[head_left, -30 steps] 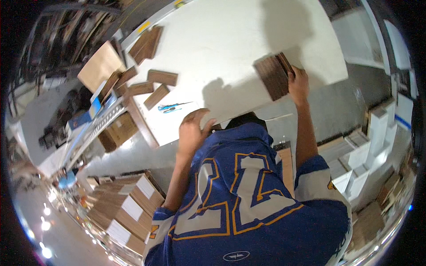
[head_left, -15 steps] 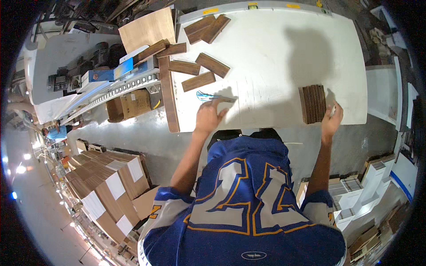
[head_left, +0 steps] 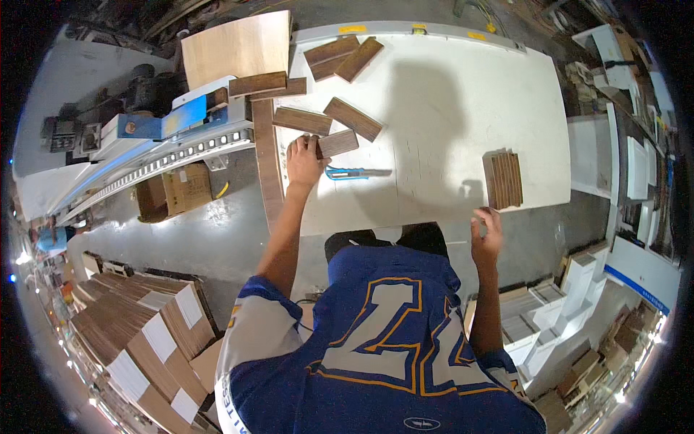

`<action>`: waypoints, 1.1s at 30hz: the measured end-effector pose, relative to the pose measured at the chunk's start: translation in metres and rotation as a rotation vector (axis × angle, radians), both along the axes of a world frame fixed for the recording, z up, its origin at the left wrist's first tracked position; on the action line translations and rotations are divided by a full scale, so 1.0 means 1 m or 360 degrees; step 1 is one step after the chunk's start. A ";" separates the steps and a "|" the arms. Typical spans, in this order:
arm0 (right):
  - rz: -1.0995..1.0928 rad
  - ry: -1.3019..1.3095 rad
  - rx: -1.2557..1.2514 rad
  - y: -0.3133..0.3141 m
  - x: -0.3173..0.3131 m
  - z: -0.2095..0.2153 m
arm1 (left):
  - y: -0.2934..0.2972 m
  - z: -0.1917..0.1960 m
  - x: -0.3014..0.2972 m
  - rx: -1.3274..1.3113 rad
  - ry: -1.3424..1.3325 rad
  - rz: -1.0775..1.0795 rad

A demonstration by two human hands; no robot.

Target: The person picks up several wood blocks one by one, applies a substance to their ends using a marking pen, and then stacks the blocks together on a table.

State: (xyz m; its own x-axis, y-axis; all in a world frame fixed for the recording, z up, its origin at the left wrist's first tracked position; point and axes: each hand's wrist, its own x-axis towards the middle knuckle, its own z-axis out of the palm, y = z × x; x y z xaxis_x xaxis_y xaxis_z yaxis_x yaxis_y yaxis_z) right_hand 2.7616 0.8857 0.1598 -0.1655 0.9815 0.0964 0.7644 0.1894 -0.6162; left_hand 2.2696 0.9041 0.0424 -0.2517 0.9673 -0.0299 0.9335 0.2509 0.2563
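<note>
My left hand (head_left: 305, 160) grips the left end of a short dark brown wooden plank (head_left: 340, 143), fingers over its end. Just below that plank lies a blue utility knife (head_left: 350, 173), flat on the white tabletop (head_left: 463, 145). More short planks of the same kind are scattered beyond: one plank (head_left: 302, 120) is close above my fingers, and another plank (head_left: 353, 118) slants to its right. My right hand (head_left: 487, 230) hovers by the table's near edge with nothing in it, its fingers loosely apart. A neat row of planks (head_left: 504, 181) stands on edge just above it.
A long brown board (head_left: 265, 159) runs along the table's left edge. Beyond it stands a blue and white machine (head_left: 184, 119) with a metal rail. A level (head_left: 419, 30) lies along the far edge. Stacked panels (head_left: 137, 325) are on the floor at lower left.
My left hand has moved left from beside the utility knife and taken hold of the nearest loose plank. My right hand has drawn back from the right side of the plank row toward me.
</note>
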 end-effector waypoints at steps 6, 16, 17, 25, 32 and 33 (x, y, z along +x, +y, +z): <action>-0.0098 0.0136 -0.0016 -0.024 -0.042 0.020 | -0.002 0.000 -0.024 0.0224 -0.0007 -0.0252; -0.0225 0.1167 -0.0869 -0.038 -0.155 -0.032 | -0.044 0.083 0.103 0.0183 -0.1189 0.0029; -0.0314 0.1445 -0.1053 -0.032 -0.175 -0.019 | -0.053 0.079 0.117 0.0125 -0.1303 -0.0075; -0.0597 0.1859 -0.1071 -0.001 -0.166 0.015 | -0.049 0.065 0.129 0.0342 -0.1410 -0.0661; -0.0479 0.1942 -0.1095 0.009 -0.175 0.023 | -0.031 0.000 0.096 0.0001 -0.0182 -0.0153; -0.0480 0.1874 -0.1101 0.011 -0.175 0.026 | -0.033 -0.006 0.095 -0.0007 -0.0183 -0.0148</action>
State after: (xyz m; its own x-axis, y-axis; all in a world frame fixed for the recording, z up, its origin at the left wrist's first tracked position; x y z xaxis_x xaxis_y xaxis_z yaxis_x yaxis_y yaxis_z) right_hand 2.5863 0.8962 0.1855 -0.1035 0.8694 -0.4831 -0.3046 -0.4900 -0.8167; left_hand 2.3642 0.8710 0.0364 -0.1559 0.9861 -0.0575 0.9173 0.1661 0.3618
